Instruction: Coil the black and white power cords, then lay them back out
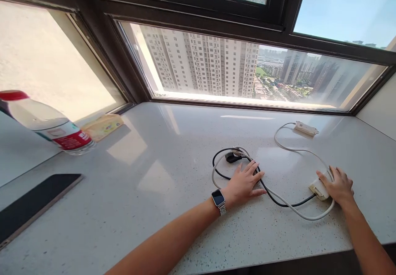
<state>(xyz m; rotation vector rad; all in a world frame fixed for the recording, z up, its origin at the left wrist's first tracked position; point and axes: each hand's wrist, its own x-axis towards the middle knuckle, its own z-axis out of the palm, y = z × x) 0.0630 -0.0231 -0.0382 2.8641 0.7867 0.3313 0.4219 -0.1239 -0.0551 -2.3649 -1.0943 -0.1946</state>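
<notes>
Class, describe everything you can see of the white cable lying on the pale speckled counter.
The white cable looks like smooth plastic cord. It runs from a small white rectangular plug block near the window, curves toward the right hand, which rests on a cream box-shaped adapter, then sweeps along the counter's front under the left hand and loops back. A thinner black cable crosses and tangles with it. It lies slack and flat.

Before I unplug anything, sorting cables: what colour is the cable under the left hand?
Black cable, under the left hand; head view.

plastic bottle (49,124), yellow packet (103,126), dark phone (34,202) on the sill (173,209).
</notes>
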